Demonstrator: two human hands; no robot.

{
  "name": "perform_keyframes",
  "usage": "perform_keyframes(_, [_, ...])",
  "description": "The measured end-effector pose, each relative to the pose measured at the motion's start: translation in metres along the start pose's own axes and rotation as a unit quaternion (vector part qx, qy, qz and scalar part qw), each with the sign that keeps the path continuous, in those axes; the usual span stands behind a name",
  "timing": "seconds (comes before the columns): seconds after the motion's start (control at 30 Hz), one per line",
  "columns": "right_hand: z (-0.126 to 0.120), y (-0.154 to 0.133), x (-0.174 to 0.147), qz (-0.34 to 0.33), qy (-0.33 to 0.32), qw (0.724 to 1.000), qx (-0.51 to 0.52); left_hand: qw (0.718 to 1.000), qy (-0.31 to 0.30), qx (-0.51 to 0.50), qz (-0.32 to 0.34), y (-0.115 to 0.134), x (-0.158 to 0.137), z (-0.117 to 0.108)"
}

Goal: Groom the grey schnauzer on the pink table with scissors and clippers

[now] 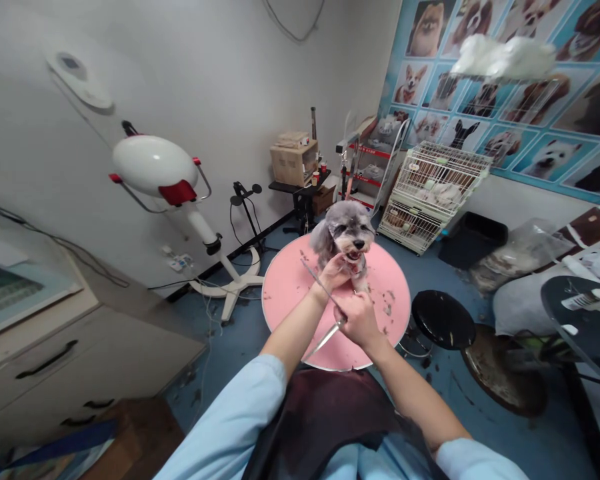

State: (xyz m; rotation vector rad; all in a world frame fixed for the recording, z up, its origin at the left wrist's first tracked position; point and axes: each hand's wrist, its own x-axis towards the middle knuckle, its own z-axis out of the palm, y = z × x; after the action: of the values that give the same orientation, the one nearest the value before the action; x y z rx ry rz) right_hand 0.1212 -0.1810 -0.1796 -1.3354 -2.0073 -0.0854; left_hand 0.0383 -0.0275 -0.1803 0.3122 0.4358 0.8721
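A grey curly-coated dog (349,227) with a paler muzzle sits facing me on a round pink grooming table (285,293), mouth open. Under its jaw, my left hand (335,272) is closed on the chin fur. My right hand (359,319) is closed around metal scissors (326,341), just in front of the dog's chest. One bright blade points down and towards me. A thin dark-grey strip (316,280) slants up-left from the same hand across my left wrist; whether it is the other blade or a comb I cannot tell. Fur clippings lie on the tabletop.
A white stand dryer (155,165) stands at the left, its wheeled base (235,287) near the table. Close by on the right is a black round stool (443,320). Behind are wire cages (435,180), a shelf trolley (373,157) and a black bin (473,240).
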Motion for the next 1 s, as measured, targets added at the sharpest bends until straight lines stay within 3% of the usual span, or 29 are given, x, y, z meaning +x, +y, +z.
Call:
perform_keyframes(0.13, [-0.003, 0.009, -0.002, 0.079, 0.066, 0.995, -0.011, 1.0, 0.008, 0.003, -0.015, 0.0, 0.002, 0.002])
perform_keyframes(0.23, [-0.004, 0.012, -0.003, 0.006, -0.01, 1.0, 0.02, 1.0, 0.01, 0.002, -0.02, 0.001, 0.004, 0.003])
perform_keyframes(0.3, [-0.007, 0.014, -0.004, -0.036, -0.023, 0.998, 0.043, 1.0, 0.015, -0.009, -0.01, 0.003, 0.005, 0.005])
perform_keyframes(0.43, [-0.018, 0.029, 0.008, 0.077, 0.061, 0.995, 0.022, 0.998, 0.041, -0.037, 0.009, 0.006, 0.01, 0.009])
perform_keyframes(0.53, [-0.017, 0.038, 0.013, 0.043, -0.027, 0.998, 0.046, 0.997, 0.062, -0.028, 0.024, 0.009, 0.012, 0.007])
perform_keyframes(0.63, [0.001, 0.043, -0.014, -0.001, -0.09, 0.99, 0.106, 0.995, 0.087, -0.034, 0.047, 0.013, 0.013, 0.006])
perform_keyframes(0.7, [0.018, 0.051, -0.05, 0.07, -0.091, 0.985, 0.125, 0.994, 0.096, -0.031, 0.048, 0.016, 0.012, 0.009])
perform_keyframes(0.77, [0.033, 0.066, -0.089, 0.209, -0.123, 0.965, 0.096, 0.994, 0.097, -0.016, 0.046, 0.019, 0.011, 0.018])
perform_keyframes(0.87, [0.044, 0.096, -0.129, 0.367, -0.281, 0.887, 0.02, 0.993, 0.109, -0.023, 0.046, 0.02, 0.009, 0.036])
perform_keyframes(0.93, [0.045, 0.114, -0.136, 0.387, -0.363, 0.847, -0.003, 0.99, 0.12, -0.062, 0.042, 0.018, 0.008, 0.047])
perform_keyframes(1.0, [0.041, 0.127, -0.128, 0.373, -0.39, 0.842, -0.004, 0.985, 0.118, -0.117, 0.041, 0.014, 0.008, 0.054])
